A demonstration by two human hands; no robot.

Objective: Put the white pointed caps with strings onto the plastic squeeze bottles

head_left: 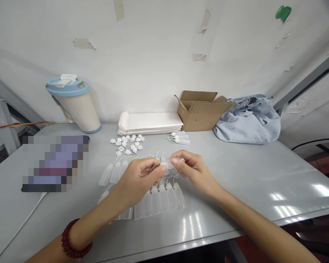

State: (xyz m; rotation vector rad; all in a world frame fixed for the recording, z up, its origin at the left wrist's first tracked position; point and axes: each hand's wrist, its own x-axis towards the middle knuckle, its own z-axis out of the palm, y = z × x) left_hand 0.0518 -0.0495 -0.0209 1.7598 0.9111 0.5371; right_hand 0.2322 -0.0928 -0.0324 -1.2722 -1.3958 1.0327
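A small translucent squeeze bottle lies sideways between my two hands, above the rows of bottles. My left hand pinches its cap end, where a thin strap or tube shows by the fingers. My right hand grips the bottle's body between thumb and fingers. Beneath and in front of my hands lies a row of similar bottles with thin curved strands at their tops. Another row of bottles is partly hidden behind my left hand. Loose white caps are scattered just beyond.
A few more bottles lie near white padded envelopes and an open cardboard box. Light blue cloth sits at right. On the left are a tumbler, a blurred phone-like device and its white cable.
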